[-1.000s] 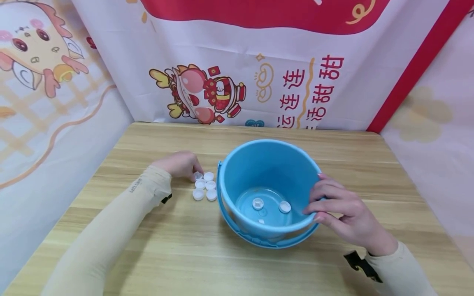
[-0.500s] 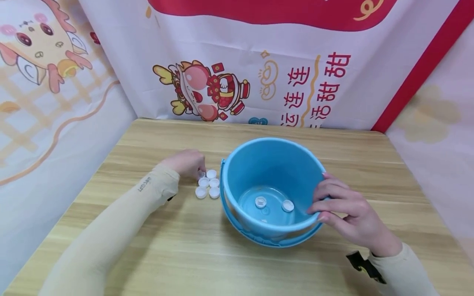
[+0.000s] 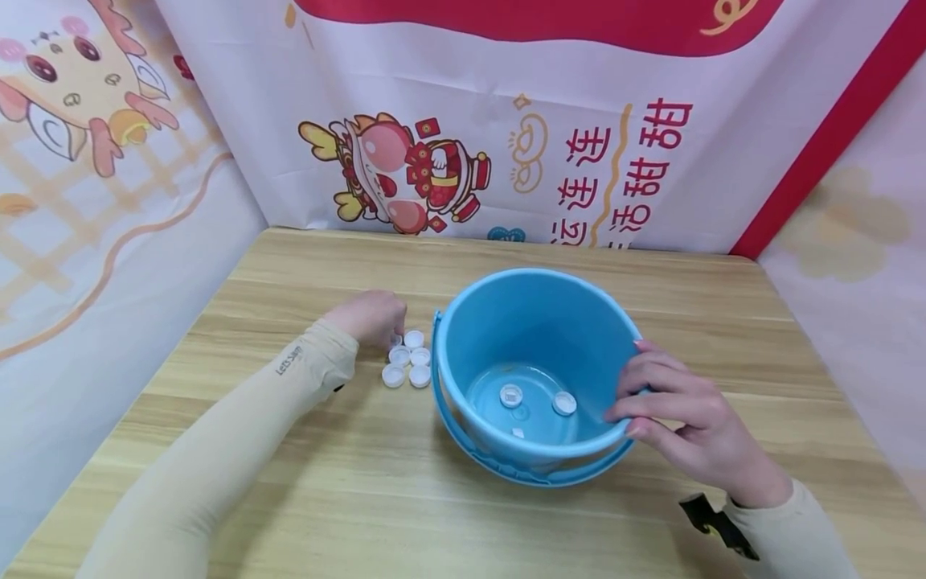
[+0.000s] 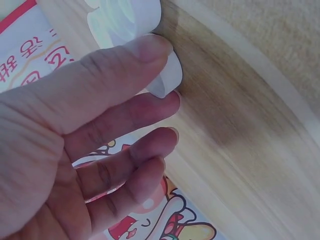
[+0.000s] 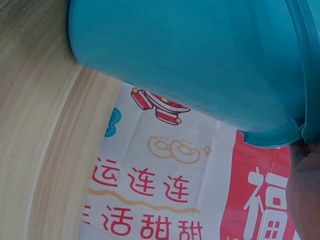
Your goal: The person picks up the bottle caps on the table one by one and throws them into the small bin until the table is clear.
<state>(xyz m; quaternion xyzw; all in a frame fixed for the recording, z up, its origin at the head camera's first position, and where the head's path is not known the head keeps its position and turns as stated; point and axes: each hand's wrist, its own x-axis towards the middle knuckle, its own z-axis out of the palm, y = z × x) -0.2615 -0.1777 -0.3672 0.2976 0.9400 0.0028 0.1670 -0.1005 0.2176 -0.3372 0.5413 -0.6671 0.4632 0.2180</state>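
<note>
My left hand [image 3: 372, 318] pinches a white bottle cap [image 4: 170, 77] between thumb and forefinger, at the back left corner of a small group of white caps. The cap's edge still seems to meet the table in the left wrist view. Close to its right stands a light blue bucket [image 3: 535, 314], its mouth tilted toward me. Two caps lie inside, a round white cap [image 3: 510, 396] and another cap [image 3: 564, 403], plus a small white patch I cannot identify. My right hand [image 3: 683, 410] grips the bucket's right rim, fingers inside and thumb outside.
The bucket's blue handle [image 3: 535, 478] hangs down along the near side. Under everything is a wood-grain table [image 3: 347, 482]. A printed cloth [image 3: 275, 88] rises behind the table's far edge, and more patterned cloth stands at both sides.
The left hand has closed in on the back left cap, which its fingers now mostly cover. The whole head view has shifted slightly. The right hand keeps its hold on the rim.
</note>
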